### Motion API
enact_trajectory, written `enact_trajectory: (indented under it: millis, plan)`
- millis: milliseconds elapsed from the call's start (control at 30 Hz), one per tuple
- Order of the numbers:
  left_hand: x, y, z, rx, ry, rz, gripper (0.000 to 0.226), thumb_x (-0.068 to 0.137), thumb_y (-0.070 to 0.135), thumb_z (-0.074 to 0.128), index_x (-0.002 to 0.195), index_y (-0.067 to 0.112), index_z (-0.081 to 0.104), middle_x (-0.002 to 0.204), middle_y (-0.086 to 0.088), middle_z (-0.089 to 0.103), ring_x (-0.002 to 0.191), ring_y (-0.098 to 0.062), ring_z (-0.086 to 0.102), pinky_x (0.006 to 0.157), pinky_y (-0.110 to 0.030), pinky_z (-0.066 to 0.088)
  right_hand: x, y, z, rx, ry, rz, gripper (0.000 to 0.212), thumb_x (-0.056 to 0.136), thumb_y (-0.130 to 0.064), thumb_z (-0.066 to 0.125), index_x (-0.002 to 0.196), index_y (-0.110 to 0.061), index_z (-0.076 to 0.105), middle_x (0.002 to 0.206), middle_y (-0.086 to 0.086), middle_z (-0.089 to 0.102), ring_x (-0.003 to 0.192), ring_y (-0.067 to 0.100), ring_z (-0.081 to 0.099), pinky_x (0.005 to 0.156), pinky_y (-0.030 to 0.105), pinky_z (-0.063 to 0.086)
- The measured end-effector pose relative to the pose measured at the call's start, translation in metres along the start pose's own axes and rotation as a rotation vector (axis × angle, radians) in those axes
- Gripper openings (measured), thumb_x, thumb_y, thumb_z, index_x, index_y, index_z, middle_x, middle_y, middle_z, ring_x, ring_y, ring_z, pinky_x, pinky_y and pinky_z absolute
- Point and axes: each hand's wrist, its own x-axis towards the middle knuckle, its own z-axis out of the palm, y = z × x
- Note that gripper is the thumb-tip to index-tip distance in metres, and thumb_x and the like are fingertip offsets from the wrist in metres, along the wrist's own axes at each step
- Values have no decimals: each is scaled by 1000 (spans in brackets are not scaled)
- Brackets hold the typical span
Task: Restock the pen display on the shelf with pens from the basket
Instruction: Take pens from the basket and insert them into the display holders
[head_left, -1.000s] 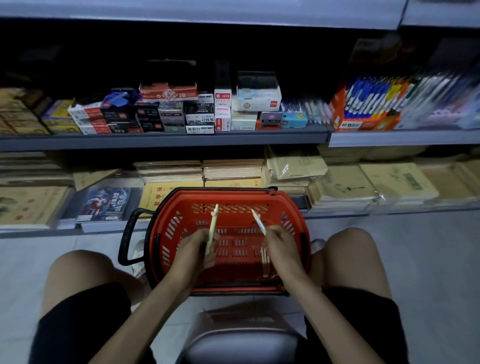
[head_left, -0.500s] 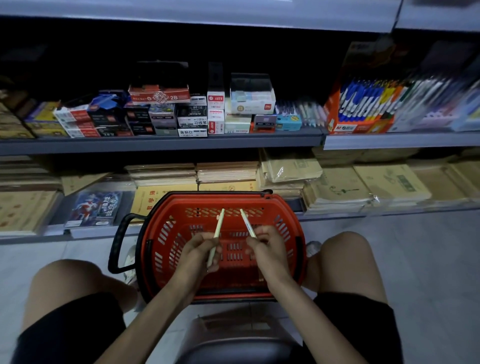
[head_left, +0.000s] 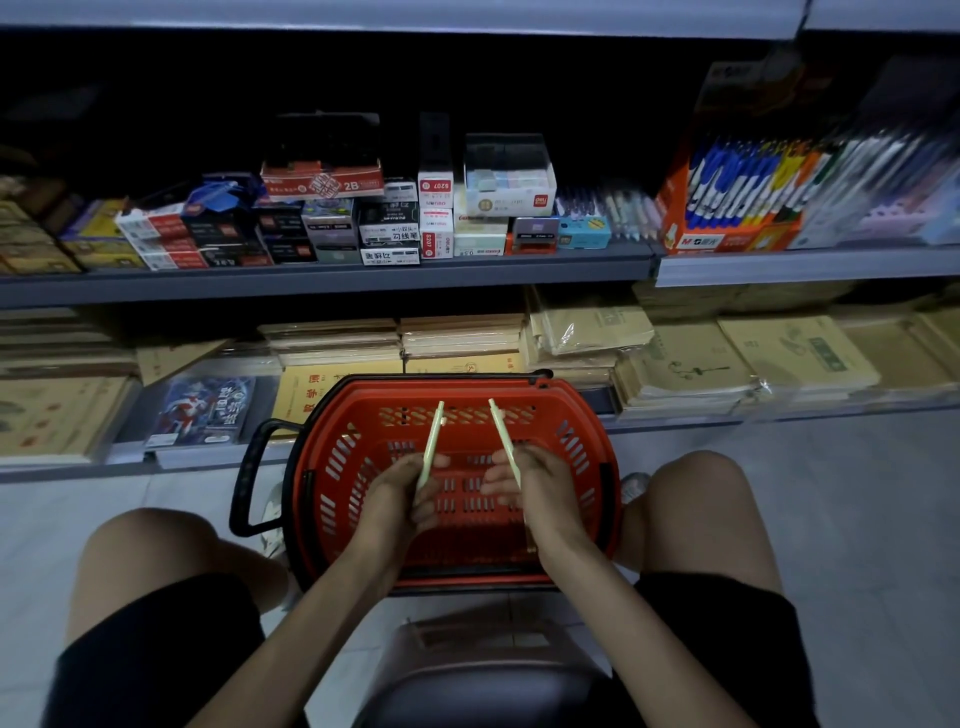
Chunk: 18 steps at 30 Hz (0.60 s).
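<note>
Gripping 1 pale green pen (head_left: 431, 441), the left hand (head_left: 410, 493) is hovering over the red basket (head_left: 332, 467); the right hand (head_left: 540, 483) is holding 1 matching pen (head_left: 503, 435) between thumb and fingers. Both pens are pointing toward the shelf (head_left: 363, 275), where the orange pen display (head_left: 727, 236) is sitting at right.

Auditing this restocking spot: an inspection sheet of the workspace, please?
Surface: pale tiled floor; red basket stands on it.
Job's things: pale green pen and second pen, both over the basket; orange pen display box on the upper shelf.
Clutter: stationery boxes on the upper shelf; notebook stacks below.
Hands: left hand grips the pale green pen; right hand pinches the second pen.
Cables: nothing seen.
Surroundings: dim shop aisle; stool under the person.
</note>
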Motion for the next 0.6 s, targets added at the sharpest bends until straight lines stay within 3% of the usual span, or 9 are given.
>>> enact_trajectory:
  millis: [167,333,500,600]
  plan:
    - [-4,0,-1,-12,21,0,35,110,18,31,104,7,63,59,3,35,45,-8,24,41,-21,25,-3,-1,1,46,-19,48,38,110,-17,42,95,-1,73,79,17,77,65,23,74,63,30,56]
    - [-7,1,-2,-17,-4,14,34,110,17,33,101,7,64,62,1,36,48,-10,25,44,-23,24,-4,0,1,46,-18,60,33,109,-16,46,96,-3,73,74,10,77,62,20,73,57,25,54]
    - [-10,4,0,61,8,54,27,108,18,42,105,8,68,72,-4,56,57,-14,48,53,-27,39,-9,1,-1,69,-13,0,9,102,-10,62,104,-9,70,87,9,79,80,19,79,69,27,58]
    - [-16,8,3,34,11,78,19,106,18,52,107,10,69,82,-5,67,67,-15,60,62,-28,50,-11,1,-1,109,9,10,8,96,-4,70,103,-6,66,91,13,78,80,20,79,69,29,61]
